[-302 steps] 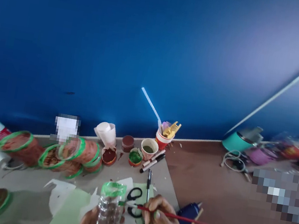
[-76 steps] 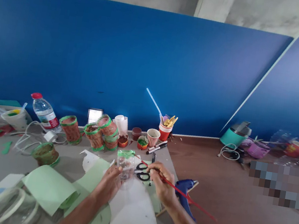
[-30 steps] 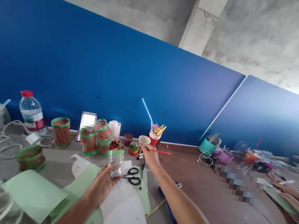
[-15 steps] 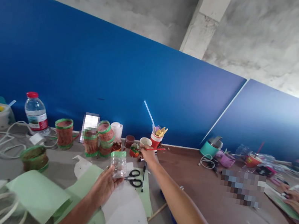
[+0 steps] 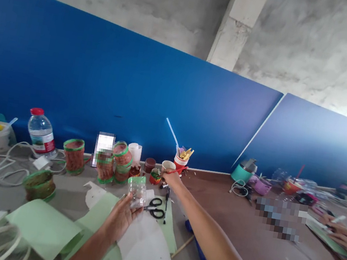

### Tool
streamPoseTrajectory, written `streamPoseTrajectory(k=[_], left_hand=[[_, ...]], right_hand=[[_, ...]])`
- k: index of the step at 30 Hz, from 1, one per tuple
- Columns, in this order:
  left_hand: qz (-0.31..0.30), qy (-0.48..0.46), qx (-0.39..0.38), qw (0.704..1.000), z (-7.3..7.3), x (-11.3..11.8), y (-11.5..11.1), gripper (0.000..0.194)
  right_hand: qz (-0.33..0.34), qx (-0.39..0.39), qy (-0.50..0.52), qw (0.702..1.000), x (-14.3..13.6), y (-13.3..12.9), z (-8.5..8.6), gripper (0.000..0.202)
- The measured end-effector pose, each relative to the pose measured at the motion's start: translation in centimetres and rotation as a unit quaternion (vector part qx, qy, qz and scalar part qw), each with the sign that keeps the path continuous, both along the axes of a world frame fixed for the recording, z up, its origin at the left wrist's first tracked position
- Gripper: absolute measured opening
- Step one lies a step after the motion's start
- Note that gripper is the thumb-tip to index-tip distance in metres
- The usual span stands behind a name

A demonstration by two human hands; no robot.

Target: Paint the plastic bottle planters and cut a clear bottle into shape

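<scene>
My left hand (image 5: 121, 216) grips a clear plastic bottle section (image 5: 137, 195) with a green-painted rim, held above the table papers. Farther out, my right hand (image 5: 172, 178) is closed on a paintbrush with a thin red handle (image 5: 182, 169); its tip is hidden at the white paper cup (image 5: 167, 166). Just behind that hand, a red and white cup (image 5: 180, 163) holds a straw and yellow utensils. Small pots of green paint (image 5: 155, 177) and brown paint (image 5: 135, 170) stand left of it. Black-handled scissors (image 5: 157, 208) lie between my arms.
Brown-and-green painted containers (image 5: 73, 156) line the back beside a red-capped water bottle (image 5: 41, 132). Green paper (image 5: 44, 226) and white cables (image 5: 9, 164) cover the left. A blue-handled tool (image 5: 200, 245) lies under my right forearm. At far right another person's hands (image 5: 342, 233) hold a white marker.
The red brush handle has tilted, its free end rising and swinging closer to the red cup. My right hand shifts slightly at the paper cup; my left hand holds nearly still.
</scene>
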State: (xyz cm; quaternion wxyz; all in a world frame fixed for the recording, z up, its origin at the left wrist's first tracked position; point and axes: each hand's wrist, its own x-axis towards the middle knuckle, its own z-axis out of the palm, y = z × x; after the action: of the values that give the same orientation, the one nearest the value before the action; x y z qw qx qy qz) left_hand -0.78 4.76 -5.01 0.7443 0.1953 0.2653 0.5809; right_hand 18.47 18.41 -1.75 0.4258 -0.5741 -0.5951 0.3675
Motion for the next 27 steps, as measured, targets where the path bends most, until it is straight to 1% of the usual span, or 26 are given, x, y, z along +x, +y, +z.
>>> streamPoseTrajectory(k=[3,7,10,12,16,20,23,27], left_hand=[[-0.001,-0.004,0.000,1.000,0.0,-0.1,0.0,0.036],[0.003,-0.012,-0.010,1.000,0.0,-0.1,0.0,0.027],[0.004,-0.018,-0.024,1.000,-0.2,-0.1,0.2,0.022],[0.004,-0.028,-0.032,0.999,-0.4,-0.3,0.4,0.019],[-0.008,-0.061,-0.022,0.998,-0.8,-0.7,0.7,0.016],[-0.010,-0.060,-0.020,0.998,-0.5,-0.8,0.5,0.019],[0.005,-0.056,-0.025,0.998,0.2,-0.5,0.1,0.020],[0.026,-0.042,-0.029,0.998,1.0,-0.1,-0.4,0.015]], right_hand=[[0.000,-0.034,0.044,0.998,0.2,-0.1,1.0,0.018],[-0.012,-0.014,0.154,0.988,1.3,-1.1,2.5,0.018],[-0.022,0.013,0.265,0.964,2.5,-2.9,3.2,0.016],[-0.011,0.010,0.337,0.941,3.0,-4.6,3.4,0.017],[0.039,-0.032,0.455,0.889,3.1,-8.3,3.1,0.018],[0.078,-0.070,0.532,0.840,2.3,-11.0,2.2,0.020],[0.095,-0.083,0.568,0.813,1.8,-11.9,1.5,0.020],[0.122,-0.086,0.610,0.778,1.7,-12.0,0.8,0.021]])
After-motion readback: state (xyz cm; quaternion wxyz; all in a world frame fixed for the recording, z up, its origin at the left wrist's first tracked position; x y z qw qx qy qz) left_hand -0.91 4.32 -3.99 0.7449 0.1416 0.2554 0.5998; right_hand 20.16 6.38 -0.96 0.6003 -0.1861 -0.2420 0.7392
